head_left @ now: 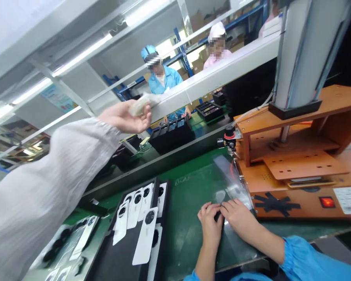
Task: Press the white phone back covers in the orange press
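My left hand (212,218) and my right hand (236,214) meet low over the green mat, fingertips pinched together. A small dark patch shows between them, but what they hold, if anything, is too small to make out. Clear plastic film (220,195) lies just beyond my fingers and stretches toward the machine. Left of my hands, several white phone back covers (144,240) with round black camera rings rest in and over a black tray (117,253).
From the left, a co-worker's grey-sleeved arm (67,156) reaches across, its hand (131,117) holding something whitish and blurred. An orange press machine (301,171) with a lit red switch (327,201) stands right. Behind the bench rail are two people and black bins (172,136).
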A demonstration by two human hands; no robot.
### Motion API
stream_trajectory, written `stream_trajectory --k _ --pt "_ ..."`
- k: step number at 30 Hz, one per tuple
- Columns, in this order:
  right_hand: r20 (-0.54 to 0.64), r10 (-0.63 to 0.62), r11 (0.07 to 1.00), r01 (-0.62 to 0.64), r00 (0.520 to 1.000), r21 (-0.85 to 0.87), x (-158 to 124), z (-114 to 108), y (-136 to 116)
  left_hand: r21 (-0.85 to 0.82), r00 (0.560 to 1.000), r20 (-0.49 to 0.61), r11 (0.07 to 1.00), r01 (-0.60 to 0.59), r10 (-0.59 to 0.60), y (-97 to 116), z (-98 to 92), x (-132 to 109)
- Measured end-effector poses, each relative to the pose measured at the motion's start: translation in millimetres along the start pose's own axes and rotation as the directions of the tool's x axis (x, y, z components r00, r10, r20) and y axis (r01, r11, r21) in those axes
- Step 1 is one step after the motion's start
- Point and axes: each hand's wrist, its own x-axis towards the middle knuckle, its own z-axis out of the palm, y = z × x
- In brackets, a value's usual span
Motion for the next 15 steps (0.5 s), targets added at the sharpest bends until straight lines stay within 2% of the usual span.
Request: stream_trajectory --k 4,10,12,15 --pt "0.056 -0.012 1.000 0.013 0.998 -0.019 1 -6 -3 -0.017 1.000 0.014 1.000 0.001 -0.001 -2 1.1 0" --pt "0.076 -0.047 0.991 0.056 0.996 -0.120 4 -9 -6 -0.006 0.998 0.057 1.000 -0.018 0.018 0 -4.2 -2" --pt "0.098 -0.052 0.987 0.066 0.994 -0.143 5 -9 -7 -0.012 0.994 0.099 0.999 -0.049 0.050 0 -10.0 -4" --pt "0.144 -0.056 0.986 0.078 0.988 -0.151 3 -13 -8 0.001 0.965 0.228 0.991 -0.133 0.129 -4 -19.1 -9"
